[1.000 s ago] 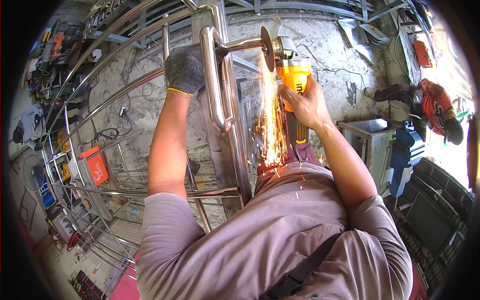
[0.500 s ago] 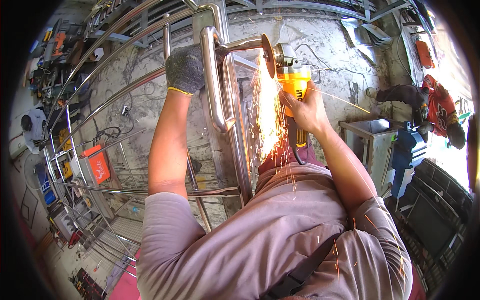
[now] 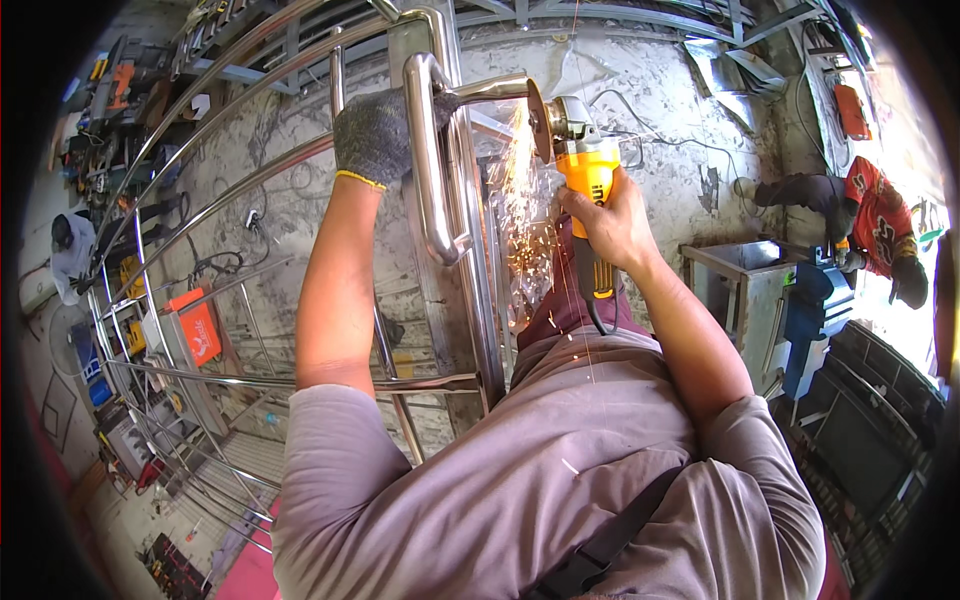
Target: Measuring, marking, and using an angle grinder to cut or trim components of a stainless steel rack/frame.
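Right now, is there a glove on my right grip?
No, the right grip is bare around the yellow angle grinder, while the left grip wears a dark knit glove.

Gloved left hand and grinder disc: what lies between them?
In the head view, a bent metal tube passes beside the gloved left hand; beyond it, a short metal tube extends toward the grinder disc.
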A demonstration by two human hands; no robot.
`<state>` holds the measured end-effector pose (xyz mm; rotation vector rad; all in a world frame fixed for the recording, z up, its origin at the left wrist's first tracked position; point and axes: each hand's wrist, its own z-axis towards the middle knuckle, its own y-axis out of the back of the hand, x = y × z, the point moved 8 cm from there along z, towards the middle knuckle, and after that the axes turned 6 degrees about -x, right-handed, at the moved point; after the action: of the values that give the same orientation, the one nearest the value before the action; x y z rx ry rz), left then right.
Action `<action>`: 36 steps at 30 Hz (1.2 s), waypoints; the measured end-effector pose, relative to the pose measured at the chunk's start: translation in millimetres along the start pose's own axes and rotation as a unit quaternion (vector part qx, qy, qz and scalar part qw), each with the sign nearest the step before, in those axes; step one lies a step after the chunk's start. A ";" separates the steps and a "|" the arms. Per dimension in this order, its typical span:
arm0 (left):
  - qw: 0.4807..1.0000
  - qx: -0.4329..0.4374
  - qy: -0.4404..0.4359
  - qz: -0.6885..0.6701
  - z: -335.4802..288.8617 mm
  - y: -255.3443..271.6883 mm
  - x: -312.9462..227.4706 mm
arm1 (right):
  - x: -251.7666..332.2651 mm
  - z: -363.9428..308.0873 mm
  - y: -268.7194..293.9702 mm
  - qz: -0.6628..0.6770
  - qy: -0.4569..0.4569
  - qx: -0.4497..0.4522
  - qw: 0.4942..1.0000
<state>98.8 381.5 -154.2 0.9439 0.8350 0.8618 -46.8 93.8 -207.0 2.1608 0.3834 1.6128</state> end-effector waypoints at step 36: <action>0.999 -0.028 -0.013 0.011 1.7 12.5 -11.8 | 16.5 15.7 6.3 0.035 0.009 -0.005 0.999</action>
<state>92.4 374.7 -139.7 0.9147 0.7764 0.8857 -27.1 93.2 -193.9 2.1760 0.3088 1.6702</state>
